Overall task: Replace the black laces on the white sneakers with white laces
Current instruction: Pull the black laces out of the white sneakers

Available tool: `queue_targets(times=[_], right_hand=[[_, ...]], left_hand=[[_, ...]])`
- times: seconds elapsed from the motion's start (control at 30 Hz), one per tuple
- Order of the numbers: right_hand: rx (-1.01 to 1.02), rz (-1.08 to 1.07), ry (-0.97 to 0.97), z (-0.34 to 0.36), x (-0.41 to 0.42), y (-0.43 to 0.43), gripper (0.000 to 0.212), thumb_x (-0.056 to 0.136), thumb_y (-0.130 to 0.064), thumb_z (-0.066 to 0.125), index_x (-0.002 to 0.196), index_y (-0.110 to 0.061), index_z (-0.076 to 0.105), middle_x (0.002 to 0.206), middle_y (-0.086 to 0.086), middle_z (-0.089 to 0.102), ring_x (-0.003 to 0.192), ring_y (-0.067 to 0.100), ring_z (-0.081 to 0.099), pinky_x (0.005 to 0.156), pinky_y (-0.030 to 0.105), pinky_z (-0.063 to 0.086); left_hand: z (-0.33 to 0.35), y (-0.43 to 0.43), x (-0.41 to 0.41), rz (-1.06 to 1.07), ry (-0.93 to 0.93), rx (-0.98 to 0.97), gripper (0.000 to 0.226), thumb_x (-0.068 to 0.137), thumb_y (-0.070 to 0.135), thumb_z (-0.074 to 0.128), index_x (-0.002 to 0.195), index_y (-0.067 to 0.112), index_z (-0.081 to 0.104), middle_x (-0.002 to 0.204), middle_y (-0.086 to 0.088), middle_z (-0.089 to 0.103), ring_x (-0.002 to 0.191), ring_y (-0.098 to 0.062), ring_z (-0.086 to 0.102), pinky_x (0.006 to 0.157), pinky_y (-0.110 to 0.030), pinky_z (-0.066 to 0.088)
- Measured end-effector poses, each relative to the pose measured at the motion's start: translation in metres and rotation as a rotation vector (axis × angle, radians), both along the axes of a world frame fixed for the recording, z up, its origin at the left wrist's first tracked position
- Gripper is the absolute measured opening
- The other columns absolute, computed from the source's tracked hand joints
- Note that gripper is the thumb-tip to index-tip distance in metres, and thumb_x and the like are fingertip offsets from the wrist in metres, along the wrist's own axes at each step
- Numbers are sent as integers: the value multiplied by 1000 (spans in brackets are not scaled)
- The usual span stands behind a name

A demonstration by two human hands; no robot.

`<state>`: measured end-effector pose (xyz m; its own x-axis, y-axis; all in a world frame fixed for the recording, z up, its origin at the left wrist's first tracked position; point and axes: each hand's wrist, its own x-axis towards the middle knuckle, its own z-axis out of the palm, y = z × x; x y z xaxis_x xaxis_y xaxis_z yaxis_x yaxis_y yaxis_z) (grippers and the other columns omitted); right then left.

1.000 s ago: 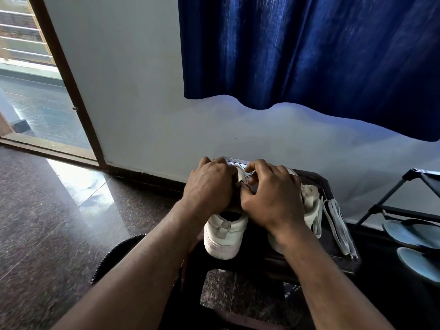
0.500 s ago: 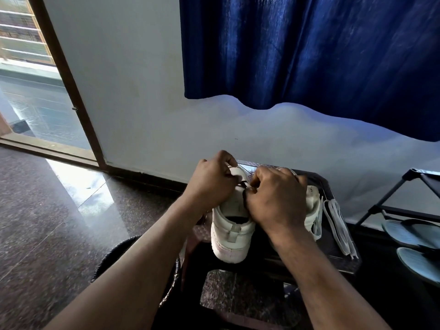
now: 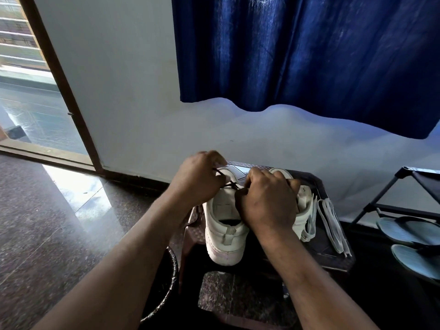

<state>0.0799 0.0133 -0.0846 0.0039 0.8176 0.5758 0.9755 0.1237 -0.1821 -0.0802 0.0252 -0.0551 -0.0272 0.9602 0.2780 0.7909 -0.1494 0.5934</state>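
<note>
Two white sneakers stand heel toward me on a dark plastic stool. The left sneaker carries a black lace across its top. My left hand pinches a strand of that black lace and holds it up and to the left. My right hand grips the lace at the sneaker's right eyelets and hides most of the right sneaker. White laces lie loose on the stool to the right of the shoes.
A dark woven basket sits on the floor at the stool's left. A black shoe rack with blue sandals stands at the right. A blue curtain hangs above on the white wall; an open doorway is at far left.
The left sneaker's front has lifted off the stool. My left hand has moved up and left, drawing the black lace out; my right hand has stayed on the sneaker.
</note>
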Motion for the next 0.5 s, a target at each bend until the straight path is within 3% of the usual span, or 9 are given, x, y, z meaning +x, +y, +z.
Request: queue_targets(times=[0.07, 0.13, 0.17, 0.23, 0.27, 0.3, 0.37, 0.43, 0.5], right_hand=[[-5, 11, 0, 0, -1, -1, 13, 70, -24, 69, 75, -25, 56, 73, -6, 65, 81, 25, 59, 76, 39, 24], [-5, 12, 1, 0, 0, -2, 14, 71, -24, 69, 76, -25, 56, 73, -6, 65, 83, 25, 60, 75, 39, 23], [-15, 21, 4, 1, 1, -3, 15, 71, -27, 69, 77, -25, 56, 75, -6, 66, 85, 25, 60, 76, 39, 24], [-50, 47, 9, 3, 3, -5, 16, 72, -33, 66, 80, -25, 56, 81, -6, 67, 90, 25, 59, 78, 41, 26], [-59, 53, 18, 4, 3, -6, 15, 72, -33, 63, 81, -24, 55, 82, -6, 67, 91, 24, 58, 79, 41, 27], [-64, 54, 28, 5, 4, -6, 13, 72, -33, 60, 80, -24, 55, 82, -6, 66, 90, 24, 58, 79, 41, 28], [-63, 52, 34, 5, 3, -6, 12, 71, -32, 57, 79, -24, 54, 80, -6, 66, 89, 25, 58, 78, 40, 27], [-41, 52, 38, 5, 1, -7, 13, 69, -34, 53, 78, -24, 54, 78, -6, 66, 87, 25, 59, 76, 40, 26], [-27, 49, 47, 5, 0, -6, 15, 68, -34, 48, 77, -24, 54, 77, -6, 66, 87, 26, 59, 76, 40, 26]], left_hand=[[-1, -3, 3, 10, 186, 68, 3, 89, 26, 75, 92, 25, 77, 89, 5, 58, 87, -20, 62, 70, -24, 39], [-1, -5, 11, 19, 136, 89, 7, 93, 25, 71, 88, 24, 76, 88, 4, 58, 85, -23, 61, 71, -27, 38], [2, -5, 14, 6, -22, 69, 10, 92, 20, 69, 85, 25, 74, 85, 5, 61, 83, -25, 62, 71, -27, 40], [15, -8, 18, -57, -616, -8, 20, 91, 8, 63, 79, 23, 70, 74, 1, 64, 75, -33, 61, 69, -27, 47], [21, -11, 18, -68, -882, -35, 21, 94, 5, 62, 78, 17, 68, 70, -1, 62, 70, -30, 57, 65, -26, 49], [25, -13, 14, -78, -997, -48, 21, 99, 6, 62, 79, 12, 66, 65, 1, 59, 65, -23, 54, 61, -24, 49], [27, -16, 2, -66, -773, -58, 25, 99, 23, 69, 79, 9, 66, 59, 9, 57, 59, -12, 50, 59, -22, 45], [25, -18, -10, -52, -191, -63, 29, 90, 38, 78, 75, 15, 71, 59, 11, 61, 56, -9, 51, 58, -23, 42], [22, -19, -15, -55, 106, -50, 29, 86, 43, 81, 73, 19, 73, 62, 5, 64, 61, -13, 57, 60, -27, 44]])
